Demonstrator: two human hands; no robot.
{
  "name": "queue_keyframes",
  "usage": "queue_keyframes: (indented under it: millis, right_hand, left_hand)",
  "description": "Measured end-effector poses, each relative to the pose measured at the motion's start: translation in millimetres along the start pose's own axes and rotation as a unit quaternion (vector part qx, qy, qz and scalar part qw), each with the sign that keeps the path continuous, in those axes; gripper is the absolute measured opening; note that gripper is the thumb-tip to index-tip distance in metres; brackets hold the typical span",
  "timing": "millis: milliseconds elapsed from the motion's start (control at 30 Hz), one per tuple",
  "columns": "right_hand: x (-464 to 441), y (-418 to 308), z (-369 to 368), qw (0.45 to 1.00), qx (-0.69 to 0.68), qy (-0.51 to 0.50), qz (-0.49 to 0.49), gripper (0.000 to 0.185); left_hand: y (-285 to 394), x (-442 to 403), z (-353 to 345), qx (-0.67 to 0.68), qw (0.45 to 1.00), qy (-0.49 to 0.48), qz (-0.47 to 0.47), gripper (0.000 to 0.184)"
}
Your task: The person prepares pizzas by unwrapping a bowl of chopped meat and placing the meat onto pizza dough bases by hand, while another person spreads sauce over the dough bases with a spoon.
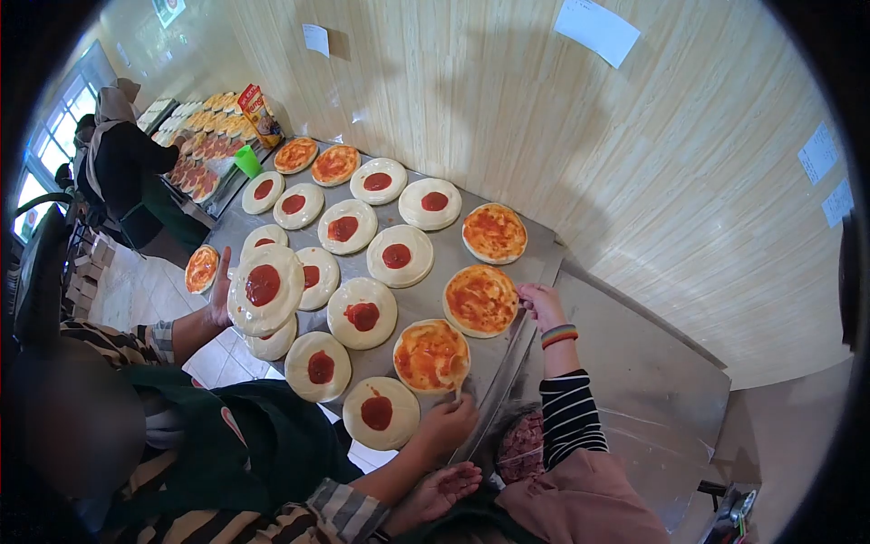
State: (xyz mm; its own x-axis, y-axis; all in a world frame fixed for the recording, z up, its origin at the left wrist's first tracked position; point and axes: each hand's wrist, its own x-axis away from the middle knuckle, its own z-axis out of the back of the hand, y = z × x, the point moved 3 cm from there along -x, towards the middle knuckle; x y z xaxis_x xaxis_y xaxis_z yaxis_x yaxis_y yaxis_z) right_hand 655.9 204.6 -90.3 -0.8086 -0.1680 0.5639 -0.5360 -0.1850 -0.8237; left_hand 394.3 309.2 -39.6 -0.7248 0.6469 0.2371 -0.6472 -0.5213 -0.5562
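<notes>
My right hand, with a rainbow band at the wrist, pinches the right edge of a pizza base spread with red sauce. My left hand is low in the view, palm up, its fingers loosely curled and apart with nothing in them. Just above it, a co-worker's hand holds a utensil, mostly hidden, at a sauced base. The co-worker's other hand supports a base with a sauce blob in its middle. Another fully sauced base lies farther back.
Several bases with unspread sauce cover the metal table. A green cup and a red-yellow pouch stand at its far left end. Beyond are topped pizzas and another person. A bag of reddish-brown food lies near my right forearm.
</notes>
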Motion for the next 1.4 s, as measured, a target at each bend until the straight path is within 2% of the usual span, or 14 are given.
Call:
queue_keyframes:
  millis: [33,67,100,333,367,400,567,667,900,967,1100,1133,1200,1400]
  right_hand:
    - [0,0,-3,0.999,-0.038,-0.011,0.022,0.014]
    - [0,-1,-5,0.996,-0.077,-0.022,0.045,0.013]
    - [0,-3,-7,0.996,-0.077,-0.022,0.046,0.013]
    - [-11,-8,-9,0.987,-0.073,-0.005,0.146,0.013]
    - [-21,-3,-10,0.978,-0.086,-0.005,0.188,0.013]
    - [-29,1,-12,0.979,-0.085,-0.006,0.185,0.013]
    - [-45,-17,-24,0.937,0.219,0.051,0.268,0.015]
    - [-38,-28,-30,0.918,0.294,0.041,0.263,0.015]
    - [-19,-34,-29,0.907,0.275,0.104,0.300,0.014]
    - [20,-49,-23,0.915,0.203,0.059,0.344,0.015]
    - [112,-54,-10,0.920,0.236,-0.240,0.203,0.020]
    - [129,-55,-6,0.920,0.237,-0.241,0.200,0.020]
    - [160,-57,-6,0.839,0.320,-0.328,0.292,0.018]
    - [168,-51,-5,0.833,0.385,-0.225,0.328,0.014]
  left_hand:
    - [1,12,17,0.001,1.000,0.000,0.000,0.016]
    - [-6,29,43,-0.292,0.952,-0.005,0.087,0.020]
    - [-9,37,61,-0.557,0.814,-0.009,0.166,0.026]
    - [14,38,59,-0.564,0.802,-0.044,0.191,0.033]
    - [57,41,43,-0.787,0.613,-0.066,0.003,0.033]
    - [79,46,28,-0.915,0.349,-0.078,-0.186,0.033]
    - [74,34,29,-0.914,0.341,-0.053,-0.214,0.032]
    - [71,32,34,-0.920,0.332,-0.047,-0.201,0.031]
    - [59,19,37,-0.929,0.312,-0.069,-0.187,0.033]
    - [49,7,37,-0.922,0.322,-0.098,-0.189,0.033]
    - [20,-17,35,-0.903,0.320,-0.197,-0.209,0.035]
    - [13,-22,34,-0.902,0.324,-0.196,-0.210,0.035]
    - [-1,-30,33,-0.888,0.325,-0.253,-0.205,0.035]
    - [-13,-43,31,-0.885,0.314,-0.274,-0.207,0.034]
